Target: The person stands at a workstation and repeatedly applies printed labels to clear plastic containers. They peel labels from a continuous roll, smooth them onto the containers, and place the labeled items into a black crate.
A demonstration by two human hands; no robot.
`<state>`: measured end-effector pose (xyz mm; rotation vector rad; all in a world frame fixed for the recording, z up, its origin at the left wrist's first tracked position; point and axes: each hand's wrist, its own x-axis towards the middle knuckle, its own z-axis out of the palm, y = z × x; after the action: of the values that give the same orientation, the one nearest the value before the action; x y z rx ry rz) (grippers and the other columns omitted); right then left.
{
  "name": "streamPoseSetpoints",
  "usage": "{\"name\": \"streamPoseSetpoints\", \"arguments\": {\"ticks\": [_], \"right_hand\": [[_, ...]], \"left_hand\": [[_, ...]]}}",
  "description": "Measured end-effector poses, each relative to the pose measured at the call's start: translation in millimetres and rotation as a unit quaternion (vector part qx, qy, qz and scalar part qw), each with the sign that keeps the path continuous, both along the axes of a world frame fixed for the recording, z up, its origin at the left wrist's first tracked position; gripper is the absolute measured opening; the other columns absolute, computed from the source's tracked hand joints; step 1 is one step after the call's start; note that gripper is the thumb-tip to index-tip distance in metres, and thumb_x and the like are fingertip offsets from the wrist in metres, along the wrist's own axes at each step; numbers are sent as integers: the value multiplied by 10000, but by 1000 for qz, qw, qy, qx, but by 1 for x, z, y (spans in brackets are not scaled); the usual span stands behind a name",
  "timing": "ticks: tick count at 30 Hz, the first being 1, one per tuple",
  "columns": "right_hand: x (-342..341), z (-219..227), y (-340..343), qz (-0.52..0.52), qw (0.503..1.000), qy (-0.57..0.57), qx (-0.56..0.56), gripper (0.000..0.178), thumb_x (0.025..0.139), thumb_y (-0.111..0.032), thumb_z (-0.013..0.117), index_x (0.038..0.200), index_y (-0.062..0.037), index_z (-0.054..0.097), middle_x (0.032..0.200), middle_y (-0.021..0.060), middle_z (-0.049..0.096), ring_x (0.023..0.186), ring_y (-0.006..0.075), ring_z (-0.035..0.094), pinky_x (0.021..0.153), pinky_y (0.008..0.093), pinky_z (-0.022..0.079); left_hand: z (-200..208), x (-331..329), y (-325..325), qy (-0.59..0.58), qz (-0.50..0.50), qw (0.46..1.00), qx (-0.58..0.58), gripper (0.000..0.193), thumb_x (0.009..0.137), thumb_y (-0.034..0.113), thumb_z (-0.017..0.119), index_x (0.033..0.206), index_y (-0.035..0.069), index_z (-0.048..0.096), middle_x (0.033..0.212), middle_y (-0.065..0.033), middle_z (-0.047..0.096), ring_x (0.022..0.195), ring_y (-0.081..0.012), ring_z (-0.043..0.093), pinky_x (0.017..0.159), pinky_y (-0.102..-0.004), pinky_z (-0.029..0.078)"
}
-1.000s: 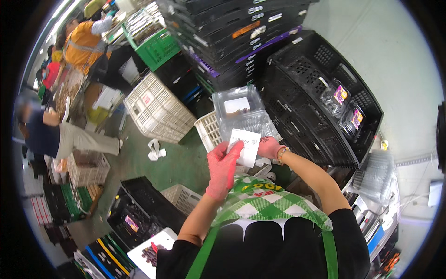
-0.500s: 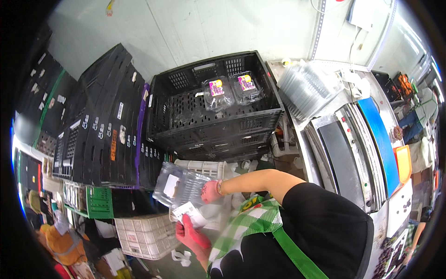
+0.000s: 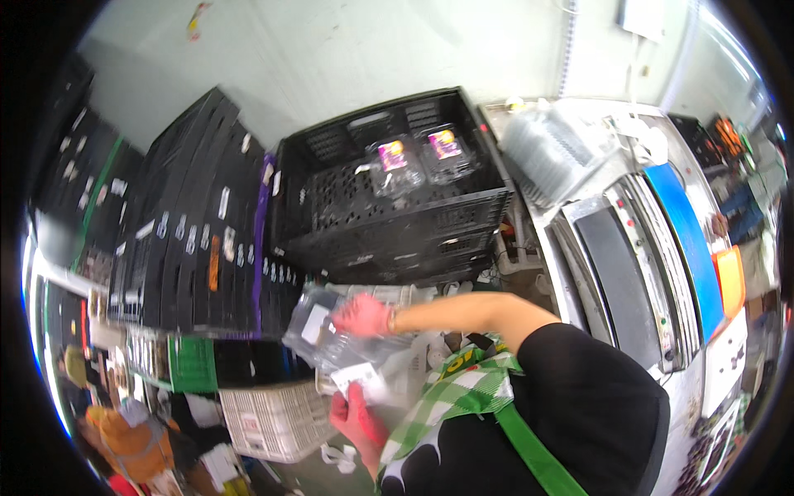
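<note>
My left hand, in a pink glove, pinches a white label sheet between thumb and fingers. Just beyond it lies a stack of nested clear plastic containers with a white paper piece on it. My right hand, also pink-gloved, is over the containers, its fingertips close to that paper. Motion smears its fingers, so a grip cannot be made out. In the black crate ahead sit two clear clamshell boxes with purple and yellow labels.
Tall stacks of black crates stand at the left. A white crate and a green crate are below them. On the right, a metal table bears stacked clear containers and a machine with a dark plate. Other people work at both edges.
My right hand has moved left and up across the clear containers, toward the white paper. My left hand still holds the label sheet. The whole view has shifted slightly.
</note>
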<state>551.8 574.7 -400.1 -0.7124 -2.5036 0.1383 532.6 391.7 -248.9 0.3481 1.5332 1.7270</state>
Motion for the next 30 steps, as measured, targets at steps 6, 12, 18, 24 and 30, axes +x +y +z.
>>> {"name": "streamPoseSetpoints", "arguments": {"ticks": [6,12,18,24,30], "right_hand": [[63,215,83,-116,986,57,-107,192,845,-185,455,833,-37,577,807,124,596,744,287,594,620,369,488],[146,286,94,-99,929,-11,-358,352,862,-282,443,725,5,595,557,57,541,443,115,506,408,287,405],[174,283,78,-70,935,-96,-335,196,818,-91,426,860,31,573,671,48,573,545,96,533,469,245,448],[197,260,84,-25,970,-65,-232,193,852,-109,415,827,31,544,672,40,545,545,83,508,456,226,440],[196,276,60,-124,883,48,-449,202,868,-126,412,817,19,543,669,26,531,555,78,493,462,219,439]], "left_hand": [[14,-10,17,122,-103,987,-23,119,801,98,579,803,-15,618,650,26,535,560,-28,411,487,-191,295],[43,11,69,32,-136,981,136,156,757,2,621,636,46,533,604,47,442,541,-28,370,486,-191,271],[44,47,102,3,-183,976,116,181,741,-76,570,622,41,499,624,38,431,581,-35,379,516,-199,308],[21,61,111,4,-178,968,178,190,792,142,646,647,52,563,599,62,463,533,-14,354,478,-188,269],[21,72,121,15,-176,979,106,233,797,130,642,613,51,523,573,55,440,496,-29,348,442,-203,278]]}}
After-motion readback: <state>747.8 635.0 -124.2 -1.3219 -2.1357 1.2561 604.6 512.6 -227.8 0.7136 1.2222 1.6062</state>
